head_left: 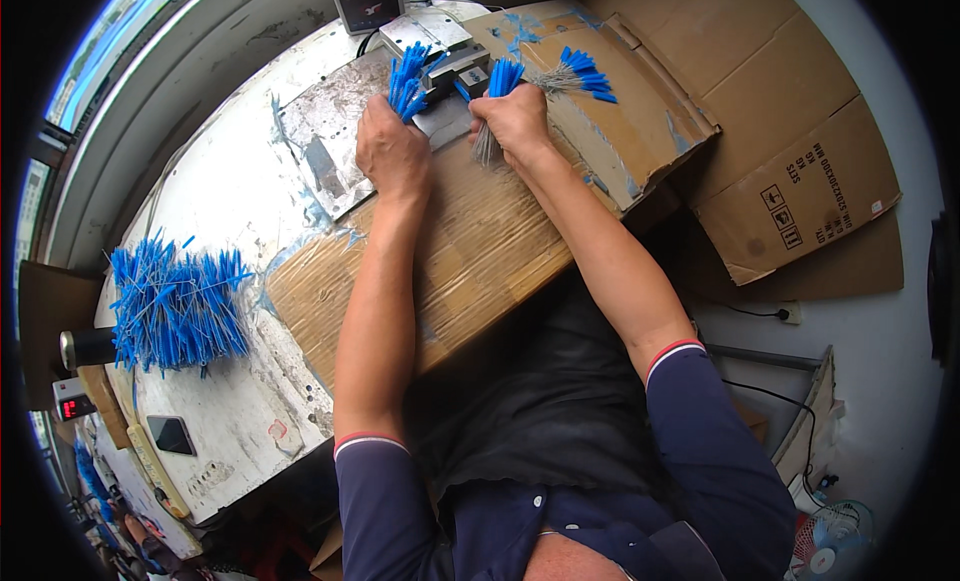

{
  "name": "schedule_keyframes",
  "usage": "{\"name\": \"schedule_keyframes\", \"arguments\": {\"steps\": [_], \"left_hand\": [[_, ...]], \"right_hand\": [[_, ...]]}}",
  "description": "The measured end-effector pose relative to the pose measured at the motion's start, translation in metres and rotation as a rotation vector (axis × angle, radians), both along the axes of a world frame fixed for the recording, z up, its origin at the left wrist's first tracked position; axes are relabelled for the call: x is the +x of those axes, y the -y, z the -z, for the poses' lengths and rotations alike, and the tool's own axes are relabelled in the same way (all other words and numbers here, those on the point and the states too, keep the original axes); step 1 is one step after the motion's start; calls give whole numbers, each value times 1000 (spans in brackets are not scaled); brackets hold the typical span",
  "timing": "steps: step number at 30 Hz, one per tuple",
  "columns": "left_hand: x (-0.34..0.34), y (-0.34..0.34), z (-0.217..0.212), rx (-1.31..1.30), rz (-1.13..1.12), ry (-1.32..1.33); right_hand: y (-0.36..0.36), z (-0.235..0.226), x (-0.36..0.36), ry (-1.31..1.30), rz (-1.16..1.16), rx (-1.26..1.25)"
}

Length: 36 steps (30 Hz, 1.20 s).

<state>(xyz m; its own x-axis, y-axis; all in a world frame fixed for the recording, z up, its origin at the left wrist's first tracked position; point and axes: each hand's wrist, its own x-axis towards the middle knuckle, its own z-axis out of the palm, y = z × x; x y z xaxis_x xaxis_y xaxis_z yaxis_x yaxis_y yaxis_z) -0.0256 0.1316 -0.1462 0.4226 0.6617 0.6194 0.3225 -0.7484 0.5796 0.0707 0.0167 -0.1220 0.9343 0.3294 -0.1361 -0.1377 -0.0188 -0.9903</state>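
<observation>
My left hand [393,146] is closed round a bunch of blue-tipped thin wires [408,79], blue ends up, just left of a small metal machine fixture [462,69]. Right of the fixture, my right hand [515,121] grips a second bunch of blue-tipped wires [505,77]. Its blue ends stick up above the fist and its bare grey ends hang below. At the fixture's front a single blue piece shows between the two hands. One more bundle of blue-tipped wires [590,78] lies on the cardboard to the right.
A large heap of blue-tipped wires [180,306] sits on the white table [225,186] at left, near a phone [172,435]. Behind the fixture stands a control box [367,3] with a red display. Taped cardboard [480,246] covers the front edge; an open carton [790,151] is at right.
</observation>
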Motion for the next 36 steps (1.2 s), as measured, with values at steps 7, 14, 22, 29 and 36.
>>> {"name": "schedule_keyframes", "arguments": {"steps": [7,14,22,29,36], "left_hand": [[1,-4,2,38,17,47],[0,1,-4,5,64,6],[-1,1,-3,-31,114,-91],[-2,3,-5,-29,137,-141],[-3,6,-6,33,154,-139]], "right_hand": [[-4,-3,-4,-19,32,14],[0,0,3,-27,30,170],[10,-2,-12,-76,-29,335],[14,1,-17,-26,-77,352],[19,2,-17,-27,-44,321]]}}
